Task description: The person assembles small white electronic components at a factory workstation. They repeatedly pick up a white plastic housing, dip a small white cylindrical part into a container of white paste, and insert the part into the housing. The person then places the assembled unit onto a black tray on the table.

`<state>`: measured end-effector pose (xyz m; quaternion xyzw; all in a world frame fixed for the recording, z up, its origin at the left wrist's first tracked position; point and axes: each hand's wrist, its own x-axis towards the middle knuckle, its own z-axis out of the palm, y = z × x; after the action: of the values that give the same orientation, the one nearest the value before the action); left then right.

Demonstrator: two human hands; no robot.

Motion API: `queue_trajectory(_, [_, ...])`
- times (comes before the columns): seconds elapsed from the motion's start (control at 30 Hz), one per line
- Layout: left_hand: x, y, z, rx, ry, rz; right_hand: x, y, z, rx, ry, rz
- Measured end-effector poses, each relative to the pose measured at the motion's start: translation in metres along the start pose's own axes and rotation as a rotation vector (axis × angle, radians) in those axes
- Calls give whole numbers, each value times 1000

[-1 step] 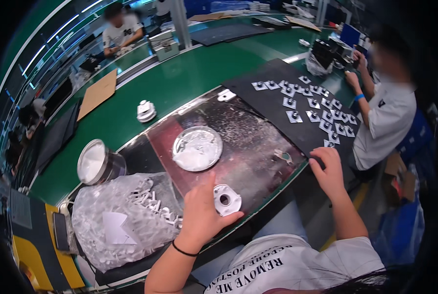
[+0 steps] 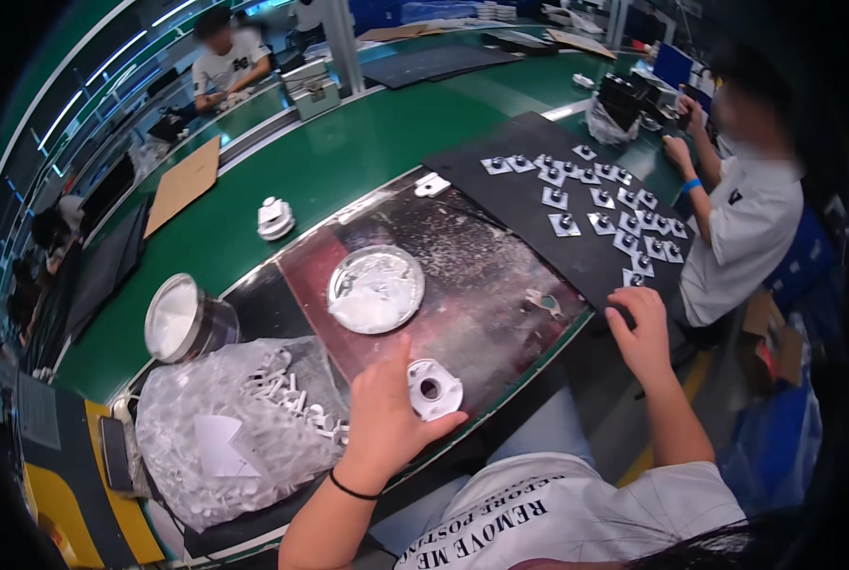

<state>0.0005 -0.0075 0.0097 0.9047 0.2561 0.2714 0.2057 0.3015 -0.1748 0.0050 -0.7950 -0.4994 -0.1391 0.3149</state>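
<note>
Head view: left hand [image 2: 384,418] grips a white round part with centre hole [image 2: 433,389] at the near table edge, beside a bag of white parts [image 2: 225,427]. Right hand [image 2: 641,332] rests open, fingers spread, near the black mat [image 2: 529,214], holding nothing.

Green bench [image 2: 349,152] w/ black mat [image 2: 500,171], cardboard [image 2: 182,182].

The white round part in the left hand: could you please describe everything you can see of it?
The white round part is a disc-shaped piece, plastic by its look, with a dark round hole at its centre and a stepped, notched rim. It lies flat-face up, slightly tilted, over the near edge of the dark dusty work plate. The left hand grips it from the left, thumb under its near edge; nothing else touches it.
</note>
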Motion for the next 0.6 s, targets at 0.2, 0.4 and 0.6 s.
queue_trajectory(0.2, [-2, -3, 1, 31, -37, -27, -23, 47, -18, -176, -66, 168])
queue_trajectory(0.4, [-3, -13, 6, 2, -4, 46, -15, 49, -3, -162, -255, 164])
queue_trajectory(0.6, [-2, -11, 4, 30, -7, 83, -28, 29, 10, -136, -208, -62])
